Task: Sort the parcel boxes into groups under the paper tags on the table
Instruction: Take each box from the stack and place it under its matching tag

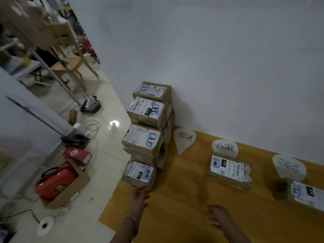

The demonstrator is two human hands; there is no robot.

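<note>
Several labelled cardboard parcel boxes are piled in stacks [145, 132] along the left end of the wooden table [175, 199], against the wall. My left hand [139, 197] reaches to the nearest box [139, 173] in the pile, fingers at its front edge; whether they curl round it is unclear. My right hand [218, 219] hovers open above the table, holding nothing. Three paper tags lie by the wall: a left tag [184, 139] with no box under it, a middle tag [224, 148] with one box [229, 170] below it, and a right tag [289, 168] with a box [307, 195] below it.
Left of the table, on the tiled floor, stand an open carton with a red bag [56, 183], a red box [77, 155], cables, a white round device [44, 225] and a tripod base [91, 106]. A wooden chair [70, 55] stands farther back.
</note>
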